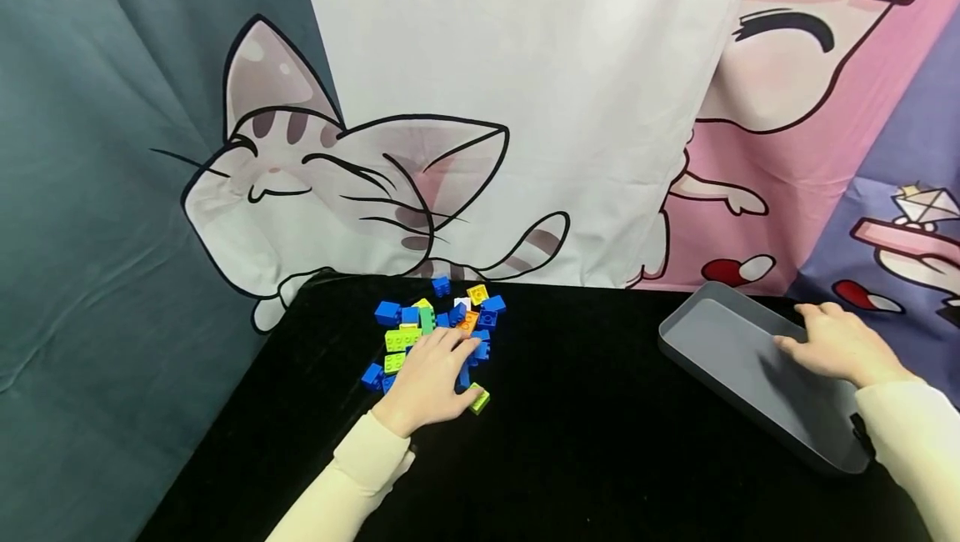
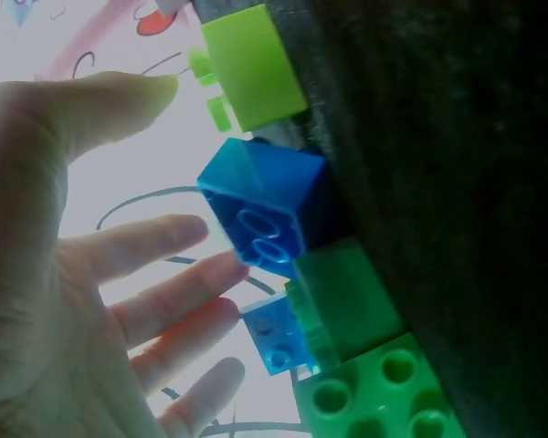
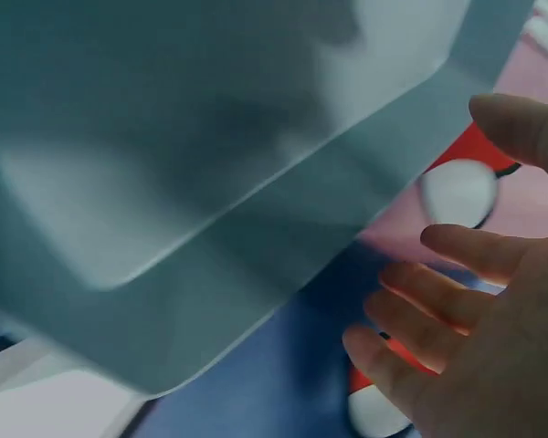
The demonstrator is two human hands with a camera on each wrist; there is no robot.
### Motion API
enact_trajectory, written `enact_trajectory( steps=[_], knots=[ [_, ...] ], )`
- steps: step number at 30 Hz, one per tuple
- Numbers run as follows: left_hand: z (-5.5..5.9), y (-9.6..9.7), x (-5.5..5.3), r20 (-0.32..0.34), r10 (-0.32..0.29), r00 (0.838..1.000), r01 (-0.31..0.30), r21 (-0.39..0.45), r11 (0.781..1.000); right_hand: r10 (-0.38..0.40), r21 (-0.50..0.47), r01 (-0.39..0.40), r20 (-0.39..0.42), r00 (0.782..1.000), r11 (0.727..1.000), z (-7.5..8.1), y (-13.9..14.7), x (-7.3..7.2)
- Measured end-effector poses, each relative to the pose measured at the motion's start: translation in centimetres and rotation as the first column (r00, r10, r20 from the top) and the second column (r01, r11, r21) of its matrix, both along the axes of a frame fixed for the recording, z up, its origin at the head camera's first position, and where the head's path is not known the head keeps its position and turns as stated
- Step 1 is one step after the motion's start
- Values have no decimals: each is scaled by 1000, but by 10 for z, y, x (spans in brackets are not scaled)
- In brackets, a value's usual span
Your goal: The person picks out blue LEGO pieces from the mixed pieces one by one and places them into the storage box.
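Observation:
My left hand [image 1: 423, 383] is over the near side of a loose pile of toy building bricks, fingers spread and nothing held. In the left wrist view a lime brick [image 2: 256, 73] lies past the thumb, and a blue brick [image 2: 269, 196] is close to the fingertips. A green brick [image 2: 347, 301] sits beyond them; whether any finger touches a brick, I cannot tell. My right hand [image 1: 843, 342] hovers by the far right rim of a grey tray [image 1: 720, 333]. Its fingers are loosely extended, and the right wrist view has them apart from the tray wall.
A black cloth [image 1: 585, 442] covers the table, with the pile at left and the tray at right. Behind it hangs a printed curtain [image 1: 570, 67] with cartoon figures. Smaller bricks, such as a yellow one [image 1: 477, 294] and an orange one [image 1: 468, 323], lie towards the back.

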State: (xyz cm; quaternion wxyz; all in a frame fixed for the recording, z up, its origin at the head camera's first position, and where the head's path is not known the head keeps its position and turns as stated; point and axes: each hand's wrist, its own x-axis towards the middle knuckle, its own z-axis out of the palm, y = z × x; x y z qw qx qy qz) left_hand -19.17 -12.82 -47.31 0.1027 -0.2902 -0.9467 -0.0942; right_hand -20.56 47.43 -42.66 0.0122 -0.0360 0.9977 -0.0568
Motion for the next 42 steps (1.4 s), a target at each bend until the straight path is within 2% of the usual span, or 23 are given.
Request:
enact_trajectory(
  steps=[7,15,19,22,25,29,33,35,38,42],
  knots=[
    [6,-5,1,-71,-8,997,7,-25,1000,-39,-46,43,97,995,998,-6,25,-6],
    [5,-7,-1,-43,-1,999,-2,-82,997,-36,-65,40,64,997,997,-8,31,-4],
    [3,-7,-2,-34,6,999,-9,-104,995,-24,-65,29,78,997,997,-7,29,0],
    [2,-7,-2,-28,9,1000,-12,-112,994,12,-54,-8,82,997,999,-9,29,6],
    [3,-8,-2,-24,6,1000,-8,-115,993,66,-56,-64,44,997,996,-15,26,13],
    [5,-8,-3,-22,0,1000,-2,-100,995,122,-92,-125,-40,992,988,-19,8,26],
    [8,-9,-4,-26,-3,1000,1,-73,997,144,-157,-155,-81,986,975,-23,-20,36],
    [9,-9,-4,-25,-5,1000,4,-60,998,142,-211,-152,-60,988,966,-24,-38,40],
    [9,-10,-3,-21,-11,1000,10,-36,999,114,-343,-95,36,993,935,-25,-68,47],
    [10,-9,-4,-12,-14,1000,14,7,1000,82,-509,15,169,982,861,-24,-107,53]
  ],
)
